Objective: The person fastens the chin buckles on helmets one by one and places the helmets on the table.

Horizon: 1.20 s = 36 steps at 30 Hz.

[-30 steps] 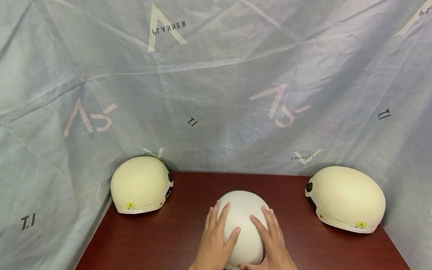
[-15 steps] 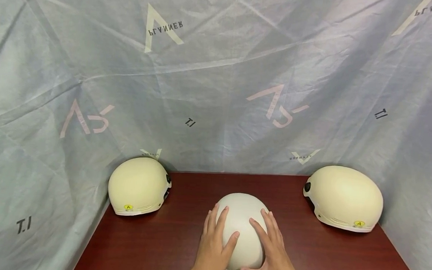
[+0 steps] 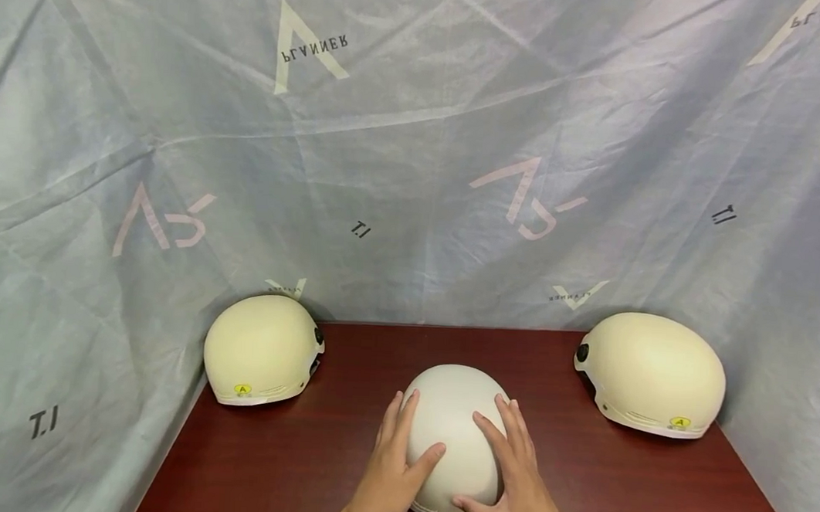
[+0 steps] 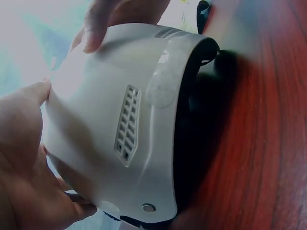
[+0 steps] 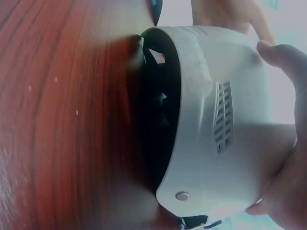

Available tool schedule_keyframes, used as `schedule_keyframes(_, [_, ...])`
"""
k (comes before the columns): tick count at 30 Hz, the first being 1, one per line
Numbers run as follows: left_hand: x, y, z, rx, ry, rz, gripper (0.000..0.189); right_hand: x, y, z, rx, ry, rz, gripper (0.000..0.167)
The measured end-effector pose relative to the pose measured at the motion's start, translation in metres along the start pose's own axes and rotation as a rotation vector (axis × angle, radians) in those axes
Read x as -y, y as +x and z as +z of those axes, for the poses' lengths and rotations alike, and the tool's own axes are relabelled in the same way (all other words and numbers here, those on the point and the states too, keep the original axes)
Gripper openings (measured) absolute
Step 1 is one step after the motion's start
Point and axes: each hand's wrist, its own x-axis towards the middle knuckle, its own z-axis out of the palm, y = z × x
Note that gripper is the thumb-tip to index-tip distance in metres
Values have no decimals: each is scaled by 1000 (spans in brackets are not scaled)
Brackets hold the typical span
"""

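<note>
Smooth white domed helmet (image 3: 454, 417): crown up, long axis near-to-far, vented end facing the person. Left hand (image 3: 388, 471) and right hand (image 3: 519, 482), fingers spread, touch opposite sides.

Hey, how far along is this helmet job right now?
Apparently done: the left helmet and right helmet, standing untouched near the far corners of the table.
In hand: the middle helmet, between the left hand and right hand.
Probably left: settling it and letting go, since both hands are touching it.
</note>
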Motion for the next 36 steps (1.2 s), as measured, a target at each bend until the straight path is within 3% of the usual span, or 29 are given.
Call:
schedule_keyframes(6, [3,-2,1,9,-57,-61,88,3,-2,5,-31,-28,23,115])
schedule_keyframes(16, [-5,0,7,-1,-97,-49,86,6,-2,3,-64,15,108,120])
schedule_keyframes(25, [-22,-2,9,-52,-10,-51,86,9,-1,2,-110,105,207,114])
schedule_keyframes(27, [-28,-3,11,-69,45,-21,84,8,-2,0,-121,110,214,114])
schedule_keyframes(31, [-42,-3,11,-128,207,98,77,5,-5,0,-156,139,214,116])
schedule_keyframes(36, [-56,-3,10,-262,378,247,64,6,-9,1,-212,242,221,118])
